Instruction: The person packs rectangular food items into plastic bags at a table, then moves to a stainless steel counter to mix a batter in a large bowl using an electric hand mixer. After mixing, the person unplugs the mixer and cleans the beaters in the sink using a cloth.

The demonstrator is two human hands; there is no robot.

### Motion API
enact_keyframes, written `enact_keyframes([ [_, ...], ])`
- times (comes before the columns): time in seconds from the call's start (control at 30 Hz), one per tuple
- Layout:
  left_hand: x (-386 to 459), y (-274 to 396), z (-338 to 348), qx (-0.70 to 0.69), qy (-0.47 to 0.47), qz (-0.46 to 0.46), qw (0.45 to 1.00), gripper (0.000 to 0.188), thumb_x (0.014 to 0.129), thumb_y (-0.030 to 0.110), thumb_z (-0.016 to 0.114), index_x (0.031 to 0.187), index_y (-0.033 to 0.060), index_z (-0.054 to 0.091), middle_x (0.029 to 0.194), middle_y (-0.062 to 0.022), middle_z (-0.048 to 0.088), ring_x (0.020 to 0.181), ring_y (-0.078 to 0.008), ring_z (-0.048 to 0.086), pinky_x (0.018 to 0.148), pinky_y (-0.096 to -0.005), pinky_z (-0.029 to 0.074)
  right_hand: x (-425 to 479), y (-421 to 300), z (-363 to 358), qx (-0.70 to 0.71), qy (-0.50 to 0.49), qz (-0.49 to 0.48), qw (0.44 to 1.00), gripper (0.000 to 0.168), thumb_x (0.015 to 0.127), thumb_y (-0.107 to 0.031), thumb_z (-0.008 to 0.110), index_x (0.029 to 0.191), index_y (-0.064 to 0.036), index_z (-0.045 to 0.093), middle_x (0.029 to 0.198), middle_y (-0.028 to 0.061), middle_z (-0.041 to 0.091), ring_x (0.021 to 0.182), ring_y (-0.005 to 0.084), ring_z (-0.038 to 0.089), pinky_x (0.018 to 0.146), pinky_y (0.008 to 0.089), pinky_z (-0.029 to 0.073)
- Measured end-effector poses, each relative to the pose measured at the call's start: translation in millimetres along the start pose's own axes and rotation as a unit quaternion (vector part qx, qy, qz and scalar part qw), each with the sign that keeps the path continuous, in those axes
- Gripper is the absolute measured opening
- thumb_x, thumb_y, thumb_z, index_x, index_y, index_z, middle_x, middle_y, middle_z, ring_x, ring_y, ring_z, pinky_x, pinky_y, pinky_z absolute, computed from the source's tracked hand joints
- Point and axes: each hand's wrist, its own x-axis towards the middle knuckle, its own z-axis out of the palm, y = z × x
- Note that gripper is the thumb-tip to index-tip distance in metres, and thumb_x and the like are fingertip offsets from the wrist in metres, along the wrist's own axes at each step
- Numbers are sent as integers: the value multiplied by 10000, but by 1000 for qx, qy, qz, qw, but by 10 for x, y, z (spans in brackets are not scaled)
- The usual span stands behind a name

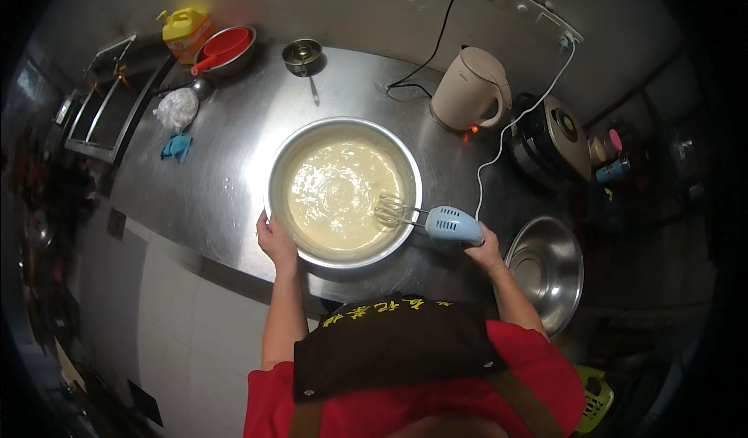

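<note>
In front of me a large metal basin (pixel 416 172) holds pale yellow batter (pixel 333 204) with a wet, shiny surface. My left hand (pixel 277 244) grips the basin at its lower left rim. My right hand (pixel 486 250) is closed around the handle end of a light blue electric hand mixer (pixel 450 225). Its wire beaters (pixel 390 211) reach over the right rim and sit at the batter's right side, coated in batter. A white cord (pixel 497 155) runs from the mixer up to the wall socket strip (pixel 520 3).
Behind the basin on the steel worktop (pixel 234 146) stand a beige electric kettle (pixel 467 90) and a small metal pot (pixel 302 56). A rice cooker (pixel 552 137) and an empty steel bowl (pixel 549 268) are rightward. At left lie a plastic bag (pixel 177 109), a blue cloth (pixel 177 148) and a red dipper (pixel 227 47).
</note>
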Motion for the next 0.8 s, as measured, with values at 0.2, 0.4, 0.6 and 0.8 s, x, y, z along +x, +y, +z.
enact_keyframes([
  [0.2,17,-12,-14,-1,4,-7,1000,423,900,197,563,1193,-100,492,807,-76,597,702,-117,551,643,-246,460,213,241,-3,39,49,133,989,355,686,-33,649,1036,-40,592,902,79,643,850,158,599,773,314,479],
  [0.4,40,67,-20,18,-14,-17,1000,428,903,199,558,1216,-82,480,918,-109,617,788,-140,577,706,-266,474,323,576,-104,28,-21,187,982,371,741,-207,703,1028,4,599,933,121,661,853,201,626,775,326,492],
  [0.6,62,-80,-43,21,-12,12,1000,385,918,175,526,1210,-72,486,1014,-136,621,863,-159,585,759,-282,474,446,643,-32,-11,-32,207,978,254,768,-196,666,943,-17,620,896,117,668,824,188,628,746,318,494],
  [0.8,52,-48,-51,-26,-41,-7,999,344,934,140,494,1215,-59,478,1020,-109,612,862,-159,584,764,-275,475,415,603,-68,11,-23,213,977,239,771,-159,659,965,-24,618,876,102,659,831,176,623,750,310,495],
])
